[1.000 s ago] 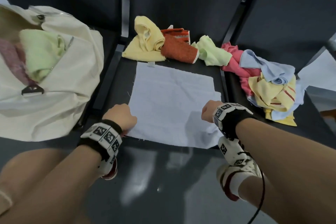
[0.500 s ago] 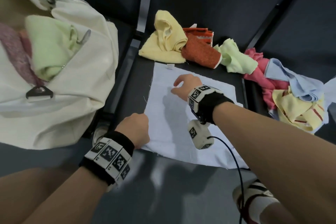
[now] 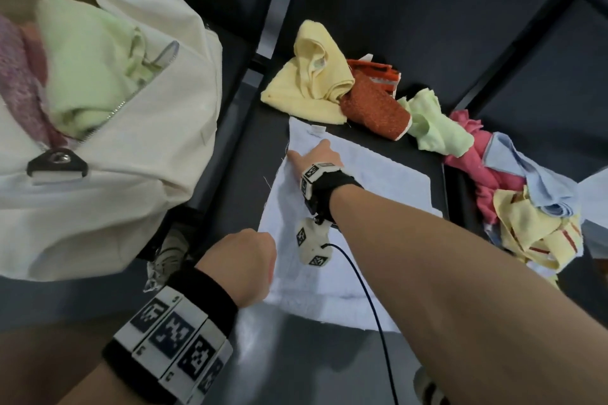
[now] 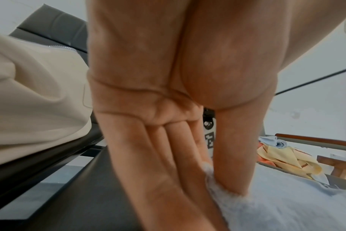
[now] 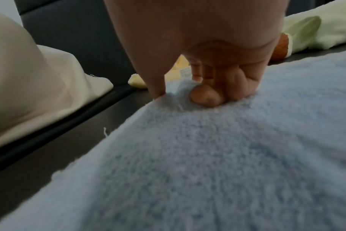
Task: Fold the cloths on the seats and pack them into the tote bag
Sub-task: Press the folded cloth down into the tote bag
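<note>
A pale blue cloth lies spread flat on the dark middle seat. My left hand is at its near left corner; in the left wrist view the thumb and fingers pinch the cloth's edge. My right hand reaches across to the far left corner. There its thumb and curled fingers pinch a small bunch of the cloth. The cream tote bag stands open on the left seat, with a green cloth and a pink one inside.
Crumpled yellow, orange and light green cloths lie along the back of the middle seat. A heap of pink, blue and striped yellow cloths sits on the right seat. A metal bar separates the seats.
My right hand has left the cloth's near right corner and crossed over to its far left corner. The left hand has stayed at the near left corner.
</note>
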The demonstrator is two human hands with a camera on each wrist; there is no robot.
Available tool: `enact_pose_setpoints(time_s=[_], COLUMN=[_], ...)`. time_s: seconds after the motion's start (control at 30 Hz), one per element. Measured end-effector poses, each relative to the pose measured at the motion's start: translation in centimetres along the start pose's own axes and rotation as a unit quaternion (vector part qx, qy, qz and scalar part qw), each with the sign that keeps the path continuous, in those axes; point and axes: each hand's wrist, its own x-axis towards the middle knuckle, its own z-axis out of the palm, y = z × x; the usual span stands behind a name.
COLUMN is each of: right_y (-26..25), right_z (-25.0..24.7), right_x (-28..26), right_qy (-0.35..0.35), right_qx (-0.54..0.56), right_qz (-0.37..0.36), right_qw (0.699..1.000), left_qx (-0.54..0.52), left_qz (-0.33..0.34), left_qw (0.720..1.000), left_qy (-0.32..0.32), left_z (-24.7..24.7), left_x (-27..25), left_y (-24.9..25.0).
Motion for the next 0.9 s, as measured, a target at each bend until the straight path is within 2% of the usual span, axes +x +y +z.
enact_pose_setpoints(time_s=[0.23,0.37,0.47,0.57,0.67,0.77,0.87,0.9], right_y=[-1.2,-1.9,-2.0,-2.9,-4.8,-6.1,-6.6,-6.5], right_z=[-1.6,-2.2,-2.5,-4.2,-5.7,-7.0,-7.9,-7.8], right_x=[0.9,1.2,1.7,1.8,2.6,4.0,3.8,3.6], right_qy=[0.028,-0.007,-0.003,-0.035,-0.035,-0.012,-0.07,-0.081], right_qx=[-0.028,-0.044,-0.015,0.006,0.094,0.149,0.189,0.166], right_qz=[-0.023,-0.035,-0.054,-0.07,-0.064,-0.047,-0.053,-0.045], right_qw=[0.999,0.998,0.998,0.997,0.993,0.988,0.978,0.982], left_qx=[-0.023,-0.023,-0.033,-0.068,-0.079,-0.109,-0.12,-0.115], left_qz=[0.012,0.008,-0.001,0.006,0.006,0.001,-0.007,-0.012], left_qw=[1.0,1.0,0.998,0.984,0.97,0.957,0.953,0.955], left_qy=[0.006,0.008,0.056,0.166,0.23,0.267,0.277,0.272], left_z=[-0.4,-0.7,-0.7,-0.9,-1.4,-2.0,-2.3,-2.4], left_x=[-0.1,-0.3,-0.3,-0.2,0.0,0.2,0.6,0.6], left_y=[-0.3,-0.3,-0.5,-0.6,-1.1,-1.2,-0.9,-0.8])
